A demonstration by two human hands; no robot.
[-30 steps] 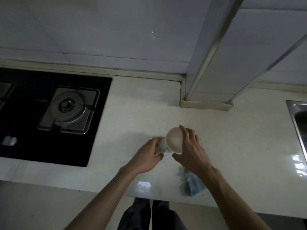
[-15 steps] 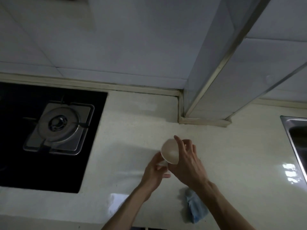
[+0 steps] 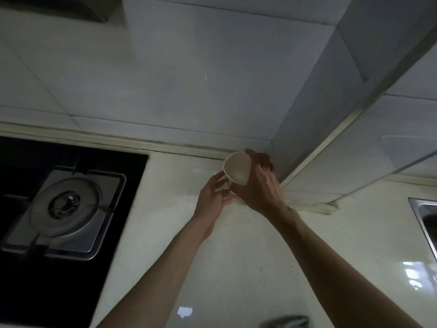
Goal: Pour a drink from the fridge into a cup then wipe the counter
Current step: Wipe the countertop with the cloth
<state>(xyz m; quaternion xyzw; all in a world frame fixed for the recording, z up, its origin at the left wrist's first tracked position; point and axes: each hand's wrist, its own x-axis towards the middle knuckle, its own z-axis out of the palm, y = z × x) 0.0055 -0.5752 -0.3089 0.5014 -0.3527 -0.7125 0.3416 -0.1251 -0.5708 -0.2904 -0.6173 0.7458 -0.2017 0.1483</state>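
Note:
A small white cup (image 3: pixel 236 168) is held up above the pale counter (image 3: pixel 248 268), its mouth tilted toward me and its inside looking empty. My right hand (image 3: pixel 259 185) wraps the cup's right side, thumb on the rim. My left hand (image 3: pixel 212 197) holds it from below and left, fingers at its base. A blue cloth (image 3: pixel 287 321) lies on the counter at the bottom edge, partly cut off. No drink container is in sight.
A black gas hob (image 3: pixel 63 209) with a steel burner fills the left. A steel sink (image 3: pixel 425 223) edge shows at far right. A tiled wall (image 3: pixel 177 91) and a boxed tiled column (image 3: pixel 343 114) rise behind the counter.
Both hands lifted the cup up and away from the counter toward the back wall. The view tilted upward, so the cloth slid to the bottom edge.

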